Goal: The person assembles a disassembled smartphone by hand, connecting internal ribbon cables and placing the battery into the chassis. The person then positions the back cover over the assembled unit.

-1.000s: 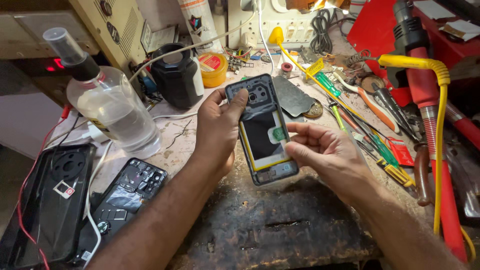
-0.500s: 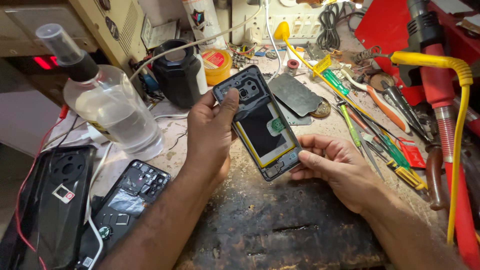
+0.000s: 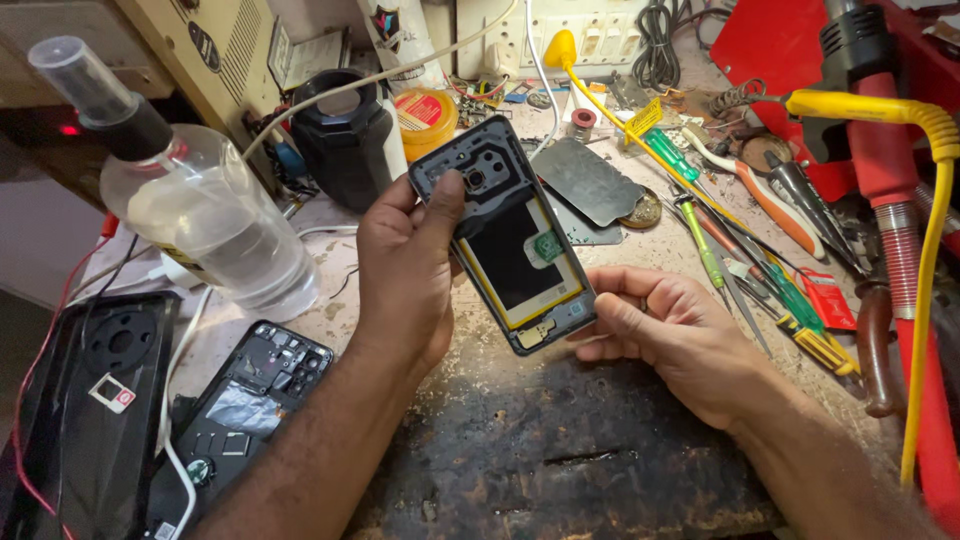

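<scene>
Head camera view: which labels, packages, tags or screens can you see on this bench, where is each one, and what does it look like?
Round tin: behind the phone back cover, yellow with a red label.
Small sticker: green, inside the back cover held by the left hand and right hand.
Tag: yellow, on the yellow cable at the back.
Red packet: right, among the screwdrivers.
White card: red mark, on the black panel far left.
No lit screen.

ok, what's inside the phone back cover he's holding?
Inside the phone back cover: a dark panel with yellow adhesive edging, a small green sticker, camera cutouts near the top. The left hand hides the cover's left edge.
</scene>
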